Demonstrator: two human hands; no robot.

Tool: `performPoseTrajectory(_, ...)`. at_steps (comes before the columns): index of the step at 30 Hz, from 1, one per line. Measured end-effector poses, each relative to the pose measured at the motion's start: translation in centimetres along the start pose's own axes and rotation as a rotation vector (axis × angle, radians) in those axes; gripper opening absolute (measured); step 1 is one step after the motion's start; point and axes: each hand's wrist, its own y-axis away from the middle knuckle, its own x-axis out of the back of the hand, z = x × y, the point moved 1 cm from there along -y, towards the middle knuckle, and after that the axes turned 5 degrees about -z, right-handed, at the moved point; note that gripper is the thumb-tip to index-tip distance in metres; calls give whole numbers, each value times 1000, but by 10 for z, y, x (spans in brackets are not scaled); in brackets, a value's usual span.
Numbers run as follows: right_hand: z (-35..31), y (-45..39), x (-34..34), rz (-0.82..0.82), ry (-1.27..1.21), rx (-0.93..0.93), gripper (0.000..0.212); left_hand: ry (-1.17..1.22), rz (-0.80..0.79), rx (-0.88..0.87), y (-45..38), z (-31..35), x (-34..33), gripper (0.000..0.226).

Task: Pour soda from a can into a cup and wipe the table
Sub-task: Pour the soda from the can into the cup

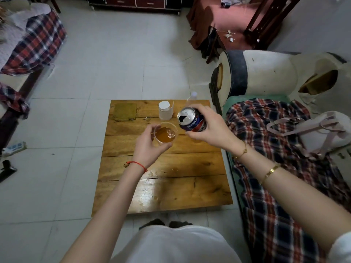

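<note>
My left hand (147, 147) holds a clear plastic cup (165, 132) above the low wooden table (163, 186); amber soda with foam fills part of it. My right hand (210, 128) grips a blue soda can (190, 120), opened at the top and tilted toward the cup, just to the cup's right. No stream of liquid shows between them. An olive-green cloth (125, 112) lies folded at the table's far left corner. Small wet spots glisten on the near half of the tabletop.
A stack of clear cups (165, 110) and a clear plastic bottle (191, 99) stand at the table's far edge. A sofa with a plaid cover (269, 133) and a white bag (322, 130) runs along the right. Tiled floor (66, 130) surrounds the table.
</note>
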Motion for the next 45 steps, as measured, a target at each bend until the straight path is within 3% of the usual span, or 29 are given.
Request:
performPoseTrajectory(11,93,12,-107,116,-349,-341,63,0,-24,199,-2,-95,-24,67)
performPoseTrajectory(18,152,20,-178,108,-504,-455,66,109,-19,315,3,-165,-69,64)
performPoseTrajectory(28,220,25,-264,118,-448,-465,62,152,-27,436,9,-268,-139,71)
performPoseTrajectory(45,244,34,-294,122,-459,-451,68,190,21,460,11,-303,-164,78)
